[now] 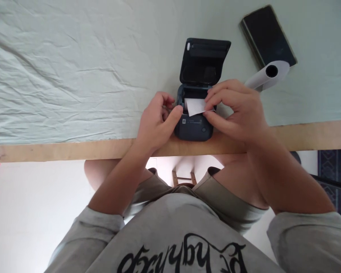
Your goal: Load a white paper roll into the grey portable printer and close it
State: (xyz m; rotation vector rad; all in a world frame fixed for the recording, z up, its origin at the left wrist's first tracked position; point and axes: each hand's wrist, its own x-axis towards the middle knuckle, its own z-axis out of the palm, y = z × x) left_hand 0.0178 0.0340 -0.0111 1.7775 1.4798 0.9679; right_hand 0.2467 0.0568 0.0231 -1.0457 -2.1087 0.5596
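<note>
A small dark printer-like device (194,129) sits at the table's front edge with its lid (203,62) raised. White paper (195,106) lies over its inner compartment, its loose end toward the front. My right hand (235,108) pinches the right side of this paper between thumb and fingers. At the device's left side is my left hand (160,119), fingers curled and thumb tip against the casing near the compartment; nothing shows in its grasp. What lies under the paper is mostly hidden.
A roll of white paper (263,77) stands behind my right hand, beside a dark phone-like object (268,36) at the back right. A pale green wrinkled cloth (88,76) covers the table behind its bare wooden front edge (312,135).
</note>
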